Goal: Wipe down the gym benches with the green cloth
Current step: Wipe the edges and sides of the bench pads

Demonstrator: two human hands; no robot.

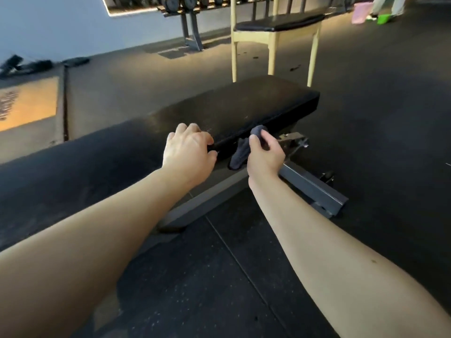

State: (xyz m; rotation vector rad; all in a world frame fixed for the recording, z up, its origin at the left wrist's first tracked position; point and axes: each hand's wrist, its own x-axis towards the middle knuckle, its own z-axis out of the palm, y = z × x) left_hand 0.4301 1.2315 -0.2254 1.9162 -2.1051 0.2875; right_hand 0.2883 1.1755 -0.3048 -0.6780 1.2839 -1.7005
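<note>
A long black padded gym bench (231, 108) runs from the lower left toward the middle of the view. My left hand (188, 154) rests on its near edge, fingers curled over the padding. Just to the right, my right hand (264, 154) pinches a dark cloth (241, 152), which looks grey-blue in this light and hangs against the side of the bench pad. The cloth's upper end is bunched at my fingertips and touches the pad's edge.
The bench's grey steel frame (314, 189) with a small wheel juts out on the floor to the right. A pale wooden chair (275, 32) stands behind the bench. A dumbbell rack (190, 11) lines the far wall. A pink bin (361, 12) sits far right.
</note>
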